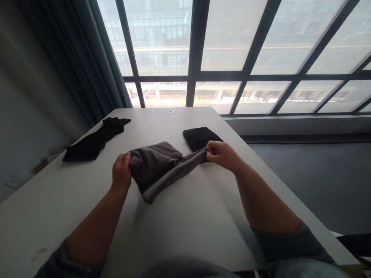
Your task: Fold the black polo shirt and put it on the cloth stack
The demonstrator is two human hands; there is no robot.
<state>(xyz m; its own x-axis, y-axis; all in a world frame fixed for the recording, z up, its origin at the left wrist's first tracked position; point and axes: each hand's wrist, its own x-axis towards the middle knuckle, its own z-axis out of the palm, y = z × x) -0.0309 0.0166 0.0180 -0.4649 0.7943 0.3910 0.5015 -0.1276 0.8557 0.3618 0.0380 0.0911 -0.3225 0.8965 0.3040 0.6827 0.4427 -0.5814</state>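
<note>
A grey-brown piece of cloth [158,162], perhaps a garment, is stretched between my two hands over the white table. My left hand [121,170] is closed on its left edge, thumb on top. At the other end, my right hand [218,152] grips a narrow, drawn-out part in a fist. The lower fold of the cloth sags toward the tabletop, and I cannot tell whether it touches. Just behind my right hand lies a folded black cloth [199,137], partly hidden by the hand and the grey-brown cloth.
Another black cloth [95,141] lies loosely spread along the left side of the white table [185,231]. Two small round fittings sit at the table's far edge. A dark curtain [78,50] hangs at the left, and large windows stand beyond the table.
</note>
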